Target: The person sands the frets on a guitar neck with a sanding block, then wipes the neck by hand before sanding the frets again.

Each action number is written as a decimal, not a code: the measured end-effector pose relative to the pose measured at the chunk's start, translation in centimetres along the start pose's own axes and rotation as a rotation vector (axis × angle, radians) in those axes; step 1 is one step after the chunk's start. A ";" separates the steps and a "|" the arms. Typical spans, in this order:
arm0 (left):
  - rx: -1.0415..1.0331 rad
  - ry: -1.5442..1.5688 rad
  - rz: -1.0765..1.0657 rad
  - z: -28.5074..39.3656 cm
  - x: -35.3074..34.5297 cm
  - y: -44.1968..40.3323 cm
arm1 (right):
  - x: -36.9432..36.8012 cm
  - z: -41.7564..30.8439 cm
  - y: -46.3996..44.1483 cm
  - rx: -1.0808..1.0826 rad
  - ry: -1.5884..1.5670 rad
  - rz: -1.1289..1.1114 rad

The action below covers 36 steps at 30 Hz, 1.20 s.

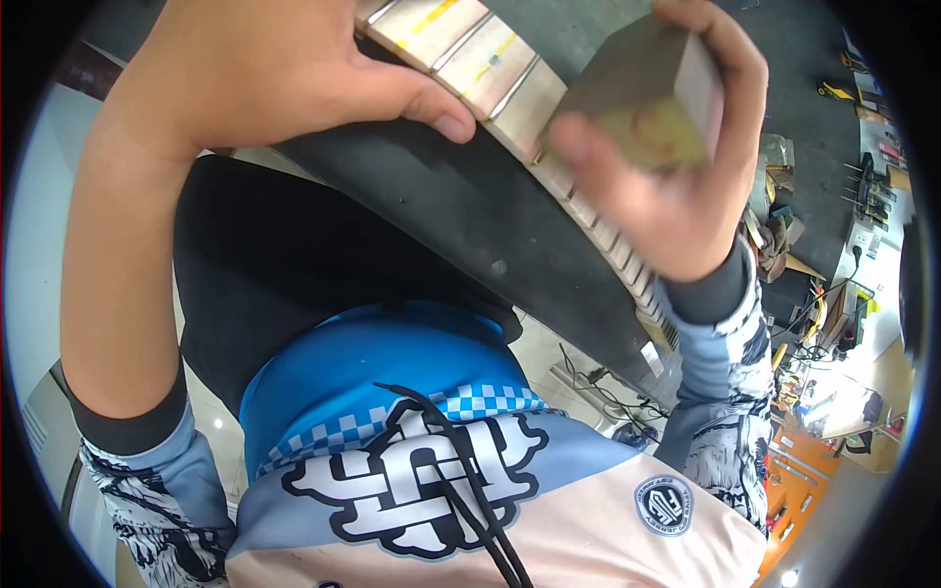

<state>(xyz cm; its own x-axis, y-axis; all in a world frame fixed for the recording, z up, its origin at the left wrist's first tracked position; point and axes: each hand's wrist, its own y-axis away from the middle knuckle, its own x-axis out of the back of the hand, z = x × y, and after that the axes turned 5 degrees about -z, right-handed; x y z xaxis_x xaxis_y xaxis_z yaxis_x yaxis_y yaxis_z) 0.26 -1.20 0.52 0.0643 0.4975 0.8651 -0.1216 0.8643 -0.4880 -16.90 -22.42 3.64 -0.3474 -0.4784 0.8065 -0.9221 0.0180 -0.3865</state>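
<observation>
A pale guitar neck (525,102) with metal frets runs diagonally from the top middle down to the right, with yellow marks on its upper part. My left hand (284,73) grips the upper end of the neck, its thumb lying along the near edge; the other fingers are mostly out of view at the top. In my right hand (676,211) is a thick grey sanding block (632,73) with a yellowish end face, fingers and thumb closed around its sides. The block is over the frets, and motion blurs my right hand; whether it touches them I cannot tell.
Beneath the neck is a dark workbench (431,186), its near edge beside my body. Tools and clutter (784,235) lie at the right, with loose cables (613,392) below the bench. A black drawstring (461,461) hangs from my top.
</observation>
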 end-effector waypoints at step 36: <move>0.051 -0.028 -0.049 0.2 0.7 0.0 | -0.1 0.7 -0.6 0.085 -0.014 -0.056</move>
<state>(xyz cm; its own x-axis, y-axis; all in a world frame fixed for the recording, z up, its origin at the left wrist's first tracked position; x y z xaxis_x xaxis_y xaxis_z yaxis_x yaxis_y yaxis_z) 0.08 -0.89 1.18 0.0438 0.4518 0.8910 -0.1691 0.8824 -0.4391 -16.21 -23.03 3.50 -0.2930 -0.4892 0.8215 -0.9219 -0.0832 -0.3784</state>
